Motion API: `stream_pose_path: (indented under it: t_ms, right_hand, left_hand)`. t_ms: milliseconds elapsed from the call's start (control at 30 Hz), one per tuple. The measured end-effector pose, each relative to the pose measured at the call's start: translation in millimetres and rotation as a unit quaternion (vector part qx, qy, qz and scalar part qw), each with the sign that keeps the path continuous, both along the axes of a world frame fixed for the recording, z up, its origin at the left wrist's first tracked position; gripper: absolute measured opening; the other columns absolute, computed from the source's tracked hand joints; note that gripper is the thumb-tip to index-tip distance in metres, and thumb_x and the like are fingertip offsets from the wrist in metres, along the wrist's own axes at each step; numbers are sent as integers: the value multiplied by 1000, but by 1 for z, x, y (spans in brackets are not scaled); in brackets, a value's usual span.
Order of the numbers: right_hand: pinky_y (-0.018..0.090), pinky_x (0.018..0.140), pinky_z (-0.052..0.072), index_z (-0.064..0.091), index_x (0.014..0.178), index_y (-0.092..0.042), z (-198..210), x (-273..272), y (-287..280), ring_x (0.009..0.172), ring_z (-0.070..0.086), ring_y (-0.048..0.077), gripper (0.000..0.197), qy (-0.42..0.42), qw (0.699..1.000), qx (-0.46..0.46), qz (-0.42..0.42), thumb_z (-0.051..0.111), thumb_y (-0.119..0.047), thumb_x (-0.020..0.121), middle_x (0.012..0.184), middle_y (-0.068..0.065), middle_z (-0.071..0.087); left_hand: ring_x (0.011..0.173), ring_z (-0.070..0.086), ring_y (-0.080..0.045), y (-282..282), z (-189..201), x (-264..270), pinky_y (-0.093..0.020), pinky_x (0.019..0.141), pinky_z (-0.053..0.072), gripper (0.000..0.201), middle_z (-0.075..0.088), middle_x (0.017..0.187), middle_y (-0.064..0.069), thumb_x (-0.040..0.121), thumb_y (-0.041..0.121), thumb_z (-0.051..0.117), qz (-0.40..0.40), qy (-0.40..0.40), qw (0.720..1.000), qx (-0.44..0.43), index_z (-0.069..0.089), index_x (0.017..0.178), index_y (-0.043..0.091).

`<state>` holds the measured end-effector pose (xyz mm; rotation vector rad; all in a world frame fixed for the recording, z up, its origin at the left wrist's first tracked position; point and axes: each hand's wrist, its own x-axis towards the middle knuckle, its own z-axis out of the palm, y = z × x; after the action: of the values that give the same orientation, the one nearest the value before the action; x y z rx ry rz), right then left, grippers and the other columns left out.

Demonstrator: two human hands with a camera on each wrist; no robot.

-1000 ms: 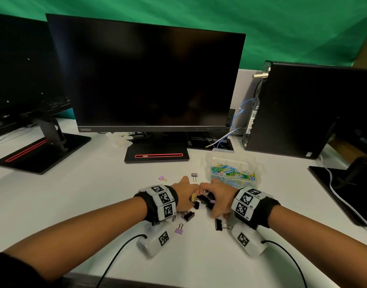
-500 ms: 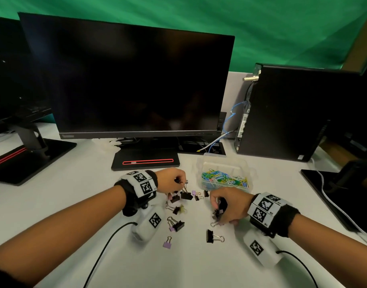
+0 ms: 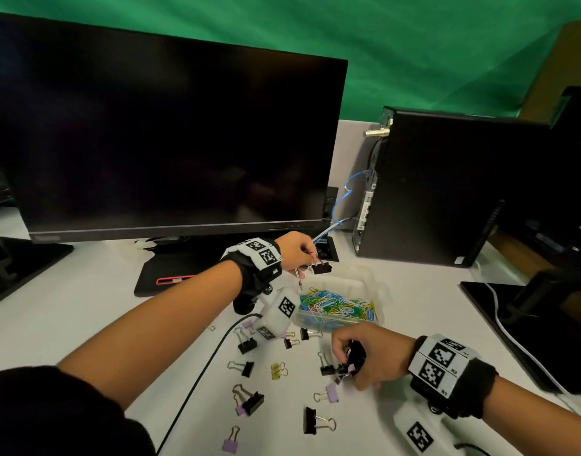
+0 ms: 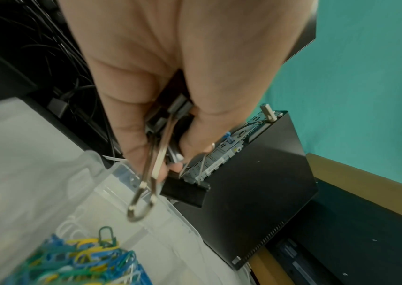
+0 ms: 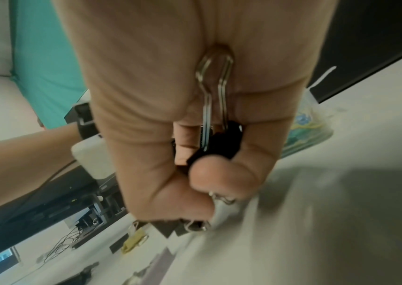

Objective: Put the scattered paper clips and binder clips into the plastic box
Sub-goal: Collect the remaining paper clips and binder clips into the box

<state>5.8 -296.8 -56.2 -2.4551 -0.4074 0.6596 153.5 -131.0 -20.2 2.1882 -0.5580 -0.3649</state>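
Change since earlier: the left hand (image 3: 294, 250) has been rising off the surface and is now hanging over the far rim of the clear plastic box (image 3: 369, 283); the right hand (image 3: 369, 360) is staying low among the clips.
Left hand: closed round a bunch of black binder clips with silver wire handles (image 4: 170, 135), one black clip (image 3: 322, 268) dangling from the fingertips above the box.
Right hand: curling shut on several black binder clips (image 5: 215, 138), a lilac one showing at the fingertips, and working just above the white surface (image 3: 68, 311).
Box: standing open between the two hands, near the monitor foot, already holding a heap of coloured paper clips (image 3: 335, 306).
Progress: apparently past the middle; the paper clips are looking mostly boxed, though one small clip may be lying by the cable. Both handfuls are not yet released.
Left to do: about a dozen scattered binder clips are waiting, among them a yellow binder clip (image 3: 278, 370), a lilac binder clip (image 3: 229, 441) and a black binder clip (image 3: 310, 421) near the front edge.
Around: a large dark monitor (image 3: 167, 126) behind, a black computer tower (image 3: 447, 192) to the right.
In the way: the black wrist cable (image 3: 197, 380) is trailing across the clips, and the left wrist camera is covering a few beside the box.
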Motion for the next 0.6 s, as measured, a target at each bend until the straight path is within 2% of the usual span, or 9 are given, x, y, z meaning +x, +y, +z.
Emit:
stream_pose_path:
  t_ms: [100, 167, 267, 300, 367, 433, 500, 600]
  right_hand:
    - [18, 40, 42, 48, 72, -25, 8, 4, -5, 38, 49, 0, 35, 19, 1000, 23, -6, 67, 4, 67, 69, -8, 53]
    - [19, 40, 41, 48, 72, -26, 17, 7, -9, 39, 49, 3, 35, 18, 999, 40, -14, 66, 5, 67, 68, -7, 54]
    - [19, 39, 42, 50, 72, -23, 37, 17, -19, 46, 54, 14, 34, -11, 997, 77, -25, 64, 7, 66, 71, -1, 58]
    - [19, 39, 43, 50, 71, -22, 43, 23, -23, 48, 55, 16, 35, -24, 995, 90, -32, 64, 9, 65, 71, 0, 60]
    - [18, 38, 43, 50, 70, -21, 55, 35, -31, 43, 53, 12, 37, -54, 992, 99, -58, 65, 13, 65, 64, -10, 60]
    - [19, 39, 43, 50, 70, -19, 62, 50, -39, 40, 52, 9, 37, -77, 988, 97, -88, 66, 13, 66, 57, -11, 59]
    - [20, 39, 43, 50, 71, -17, 64, 67, -45, 38, 52, 11, 35, -98, 984, 90, -119, 67, 12, 67, 60, -8, 59]
    - [22, 40, 47, 49, 70, -16, 55, 93, -50, 43, 52, 15, 32, -112, 978, 70, -163, 67, 10, 69, 68, 1, 59]
  left_hand:
    - [39, 55, -5, -16, -6, 17, -21, 49, 54, 29, 57, 73, -9, 91, 3, 56, 12, 10, 1000, -4, 49, 67, 18]
    - [32, 54, -2, -24, -11, 24, -17, 42, 52, 27, 58, 78, -13, 91, 0, 54, 8, 38, 999, -10, 50, 69, 15]
    - [31, 54, -1, -34, -19, 30, -15, 40, 50, 14, 60, 94, -17, 92, -4, 49, -14, 69, 997, 2, 61, 90, 4]
    - [32, 55, -1, -36, -21, 31, -15, 41, 51, 17, 61, 96, -16, 92, -4, 48, -17, 73, 997, 5, 62, 98, 2]
    - [32, 55, -1, -39, -24, 33, -13, 41, 50, 23, 62, 96, -14, 92, -4, 47, -18, 75, 997, 6, 62, 110, -1]
    - [32, 56, -1, -41, -26, 36, -13, 40, 49, 25, 62, 95, -14, 92, -4, 49, -14, 76, 997, -7, 61, 113, -2]
    - [34, 57, -1, -42, -25, 38, -15, 43, 51, 25, 63, 92, -14, 91, -3, 51, -6, 83, 996, -29, 61, 114, -3]
    - [43, 59, -6, -45, -24, 41, -25, 58, 54, 23, 66, 83, -9, 90, -2, 53, 7, 92, 994, -51, 62, 111, -1]
